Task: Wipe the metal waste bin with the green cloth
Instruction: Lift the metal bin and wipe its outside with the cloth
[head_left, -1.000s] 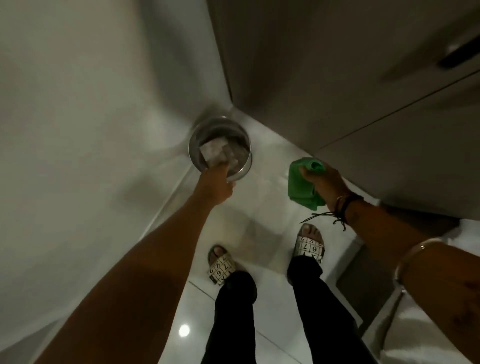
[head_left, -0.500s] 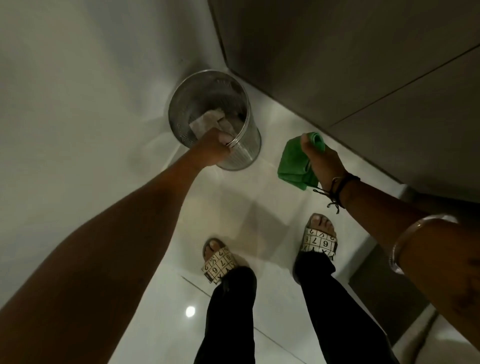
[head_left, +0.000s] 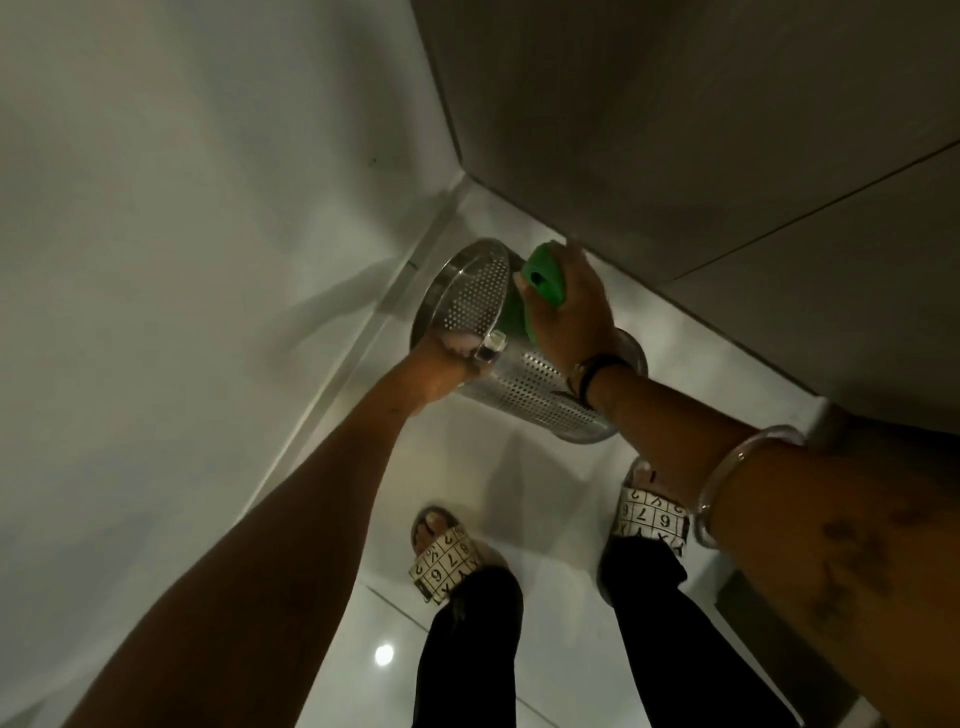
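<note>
The perforated metal waste bin (head_left: 524, 379) is lifted off the floor and tilted, its open mouth turned toward the white wall on the left. My left hand (head_left: 441, 371) grips its rim at the near side. My right hand (head_left: 569, 306) presses the green cloth (head_left: 543, 283) against the upper outside of the bin, close to the rim. Most of the cloth is hidden under my fingers.
A white wall (head_left: 182, 260) rises on the left and grey cabinet doors (head_left: 701, 156) on the right, meeting in a corner behind the bin. My feet in patterned sandals (head_left: 447, 561) stand on the glossy white floor (head_left: 535, 499) below.
My left hand raised the bin from the floor and tipped it sideways. My right hand brought the green cloth from beside the bin onto its outer wall.
</note>
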